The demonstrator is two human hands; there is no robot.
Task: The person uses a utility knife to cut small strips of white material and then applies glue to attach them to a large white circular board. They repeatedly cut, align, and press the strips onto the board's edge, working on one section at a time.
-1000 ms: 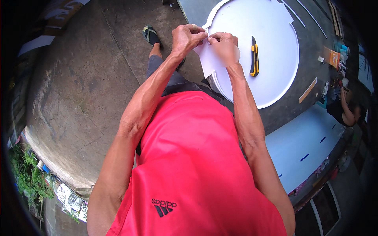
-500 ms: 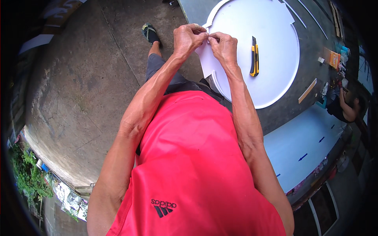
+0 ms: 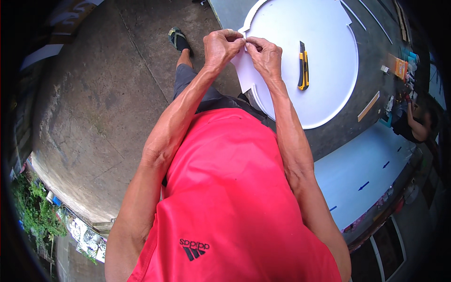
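A large white round board with a raised rim lies on the dark table at the upper right. At its left edge, my left hand and my right hand meet with fingertips almost touching. Both pinch a white strip at the board's rim; the fingers hide most of the part they hold. Just below them, a white flat piece sticks out past the table edge. Upon the board, right of my right hand, rests a yellow and black utility knife with its blade out.
Thin white strips and a short wooden piece lie on the dark table. An orange box stands among small items at the far right. Nearby, another person works beside a pale blue sheet with dark arrows.
Both hands have shifted very slightly left, still pinching the strip at the rim. The knife stays in place on the board.
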